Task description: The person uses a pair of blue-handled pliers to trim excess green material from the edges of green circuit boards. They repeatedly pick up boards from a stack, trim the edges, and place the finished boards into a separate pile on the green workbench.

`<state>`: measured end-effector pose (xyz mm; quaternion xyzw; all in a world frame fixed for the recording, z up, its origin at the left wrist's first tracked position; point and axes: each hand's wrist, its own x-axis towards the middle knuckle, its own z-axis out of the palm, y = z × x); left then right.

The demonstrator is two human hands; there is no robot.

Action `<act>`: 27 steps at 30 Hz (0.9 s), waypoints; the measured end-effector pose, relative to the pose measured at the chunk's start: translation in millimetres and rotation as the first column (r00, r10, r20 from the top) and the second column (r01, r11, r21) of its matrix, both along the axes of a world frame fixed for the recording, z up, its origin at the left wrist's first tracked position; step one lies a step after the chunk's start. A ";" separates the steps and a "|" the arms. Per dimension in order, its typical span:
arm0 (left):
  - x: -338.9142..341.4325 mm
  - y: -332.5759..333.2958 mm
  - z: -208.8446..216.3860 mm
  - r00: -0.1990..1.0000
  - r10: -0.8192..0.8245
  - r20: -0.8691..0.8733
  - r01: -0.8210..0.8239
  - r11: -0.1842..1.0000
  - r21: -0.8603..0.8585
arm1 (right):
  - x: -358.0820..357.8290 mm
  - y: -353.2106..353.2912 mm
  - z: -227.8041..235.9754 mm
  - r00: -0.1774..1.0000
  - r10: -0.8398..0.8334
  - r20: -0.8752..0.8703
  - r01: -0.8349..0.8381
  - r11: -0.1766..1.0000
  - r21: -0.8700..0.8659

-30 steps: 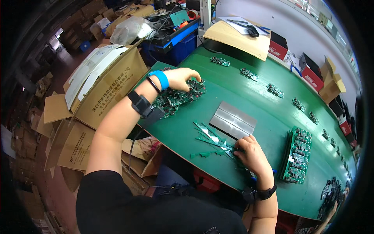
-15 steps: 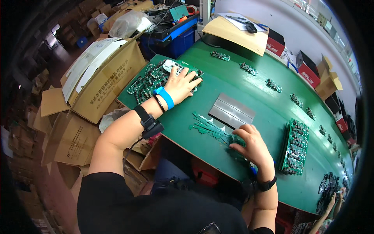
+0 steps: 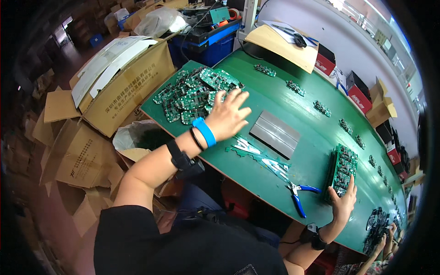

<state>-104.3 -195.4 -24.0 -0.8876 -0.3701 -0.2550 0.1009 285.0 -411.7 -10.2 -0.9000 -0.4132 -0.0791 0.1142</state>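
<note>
Now the left hand is open with fingers spread wide, lying just beside the pile of boards. A moment ago it was on top of that pile. The right hand has let go of the pliers and moved over to the stack of boards, open and touching its near end. Cut strips and a grey block lie between them on the green table. Brown boxes stand at the left.

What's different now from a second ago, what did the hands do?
The right hand let go of the blue-handled pliers, now lying on the green table, and moved right to the stacked circuit boards. The left hand lifted off the board pile. The grey tray stayed put.
</note>
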 end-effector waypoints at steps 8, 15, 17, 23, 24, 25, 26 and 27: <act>44.7 -65.3 -14.5 0.747 -0.234 0.622 0.472 0.846 -0.249 | 14.6 -7.7 -6.5 0.977 0.164 -0.132 -0.105 0.923 0.369; 89.1 -88.0 -7.1 0.296 0.510 0.808 0.925 0.056 -0.375 | -78.2 -9.0 1.9 -0.032 0.787 -0.616 0.152 0.613 0.775; 91.8 -88.7 -13.9 0.217 0.596 0.773 0.976 -0.111 -0.188 | -108.3 8.2 -12.0 -0.561 0.646 -0.518 0.184 0.707 0.682; 76.5 -87.9 -30.4 -0.073 0.752 0.655 0.987 0.150 -0.062 | -116.8 2.4 -14.8 -0.254 0.678 -0.689 -0.173 0.669 0.723; 68.5 -88.6 -21.0 -0.051 0.777 0.628 0.972 0.183 -0.147 | -106.9 -0.9 -19.2 0.061 0.692 -0.719 -0.317 0.697 0.643; 57.0 -87.3 -12.7 -0.042 0.799 0.600 0.946 0.225 -0.233 | -106.2 -4.5 -2.7 0.567 0.694 -0.445 -0.601 0.717 0.353; 45.9 -83.5 -12.6 -0.003 0.787 0.617 0.904 0.266 -0.336 | -103.2 -7.0 -10.9 0.693 0.650 -0.313 -0.605 0.760 0.239; 37.8 -80.9 -14.6 -0.016 0.744 0.668 0.897 0.306 -0.319 | -98.5 -11.8 -21.7 0.789 0.595 -0.153 -0.581 0.804 0.128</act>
